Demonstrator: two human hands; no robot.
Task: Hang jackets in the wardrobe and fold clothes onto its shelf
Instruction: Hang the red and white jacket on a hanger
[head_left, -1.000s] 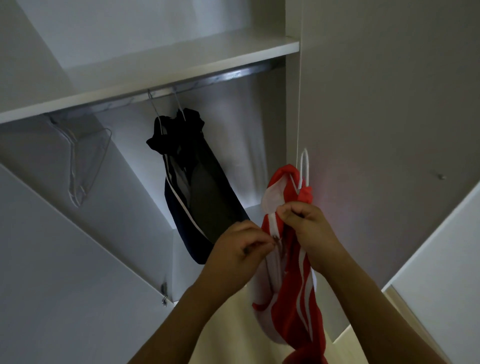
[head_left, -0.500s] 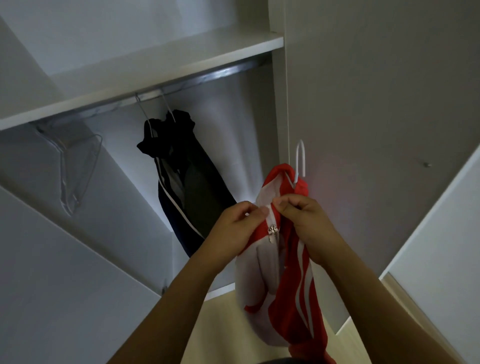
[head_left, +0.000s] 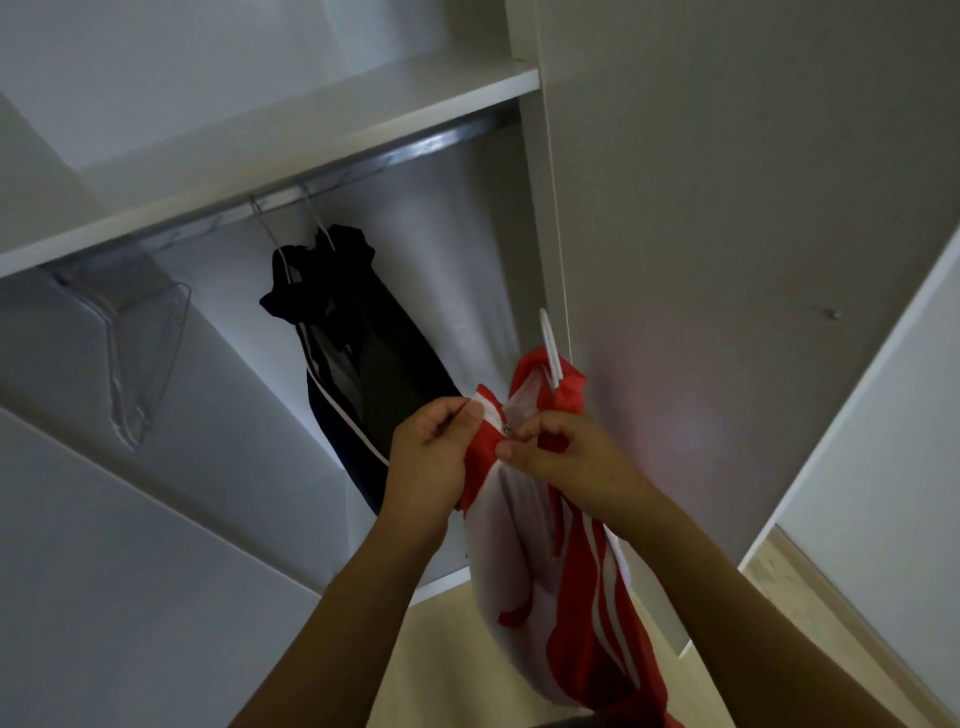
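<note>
A red and white jacket (head_left: 576, 613) hangs from a white hanger (head_left: 549, 349) in front of the open wardrobe. My left hand (head_left: 431, 457) pinches the jacket's left collar edge. My right hand (head_left: 566, 457) pinches the fabric right beside the zip slider (head_left: 505, 427), near the collar. Inside the wardrobe, dark jackets (head_left: 358, 358) hang on two wire hangers from the metal rail (head_left: 415, 148). The white shelf (head_left: 291, 156) runs above the rail.
An empty wire hanger (head_left: 140, 358) hangs at the rail's left end. The open left door (head_left: 130, 571) fills the lower left. A white panel (head_left: 727, 208) and another door (head_left: 883, 415) stand on the right. Pale floor (head_left: 436, 649) shows below.
Both hands and the red jacket have risen slightly. The zip slider has climbed towards the collar. My left hand has shifted up to the collar edge, and the view has tilted.
</note>
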